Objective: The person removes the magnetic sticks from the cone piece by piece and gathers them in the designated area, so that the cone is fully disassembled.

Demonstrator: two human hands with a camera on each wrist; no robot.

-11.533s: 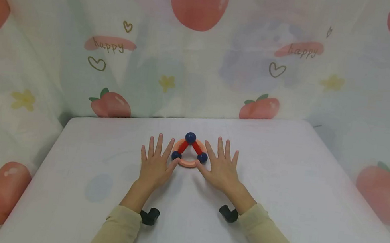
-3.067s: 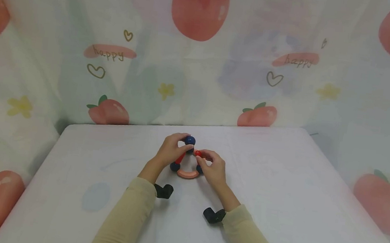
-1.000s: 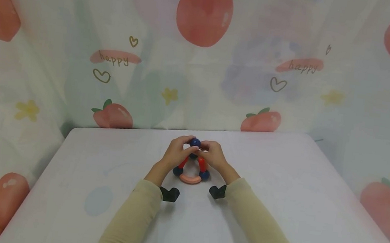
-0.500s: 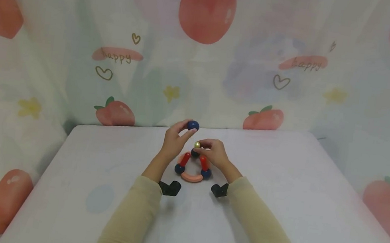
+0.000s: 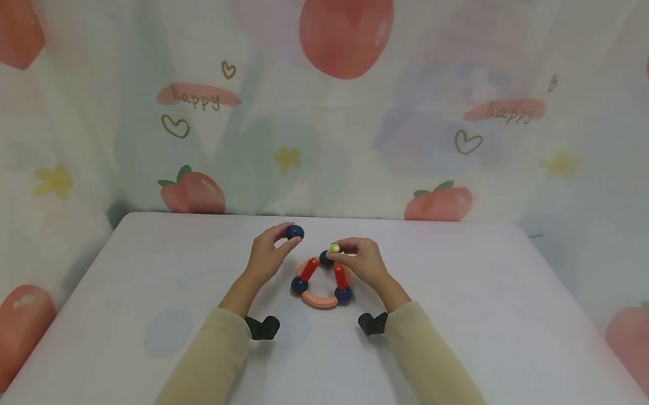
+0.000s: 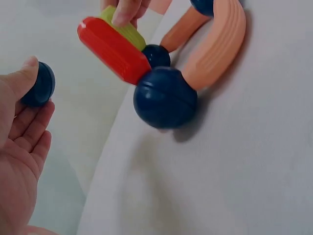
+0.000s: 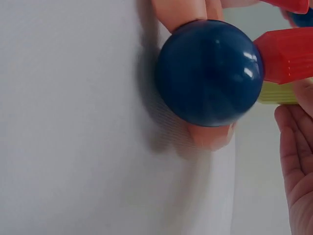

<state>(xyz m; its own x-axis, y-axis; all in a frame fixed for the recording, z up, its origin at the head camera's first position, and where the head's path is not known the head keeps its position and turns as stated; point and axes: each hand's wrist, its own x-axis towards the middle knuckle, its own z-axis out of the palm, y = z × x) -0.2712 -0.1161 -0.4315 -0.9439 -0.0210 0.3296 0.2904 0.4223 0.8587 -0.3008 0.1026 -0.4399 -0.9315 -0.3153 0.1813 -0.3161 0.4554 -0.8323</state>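
Note:
In the head view my left hand [image 5: 266,257] pinches a loose blue ball [image 5: 295,232] between thumb and fingers, up and left of a magnetic stick-and-ball build. The left wrist view shows that ball [image 6: 40,85] partly covered by the thumb. The build's base is a ring of curved peach sticks [image 5: 319,301] joined by three blue balls [image 5: 343,295]. From the two front balls rise straight red sticks [image 5: 309,269], tilted, their upper ends free. My right hand [image 5: 363,260] pinches a yellow-green stick [image 6: 124,32] that stands at the back ball [image 6: 157,56].
A white-covered table [image 5: 467,326] bears the build near its far edge. Behind it hangs a fruit-printed cloth [image 5: 333,130]. Each wrist wears a black camera mount [image 5: 263,328], low over the tabletop.
Both hands lay flat beside the build at first, then took hold of its top. The left hand has lifted the top ball off and moved it left; the sticks' upper ends are now separate.

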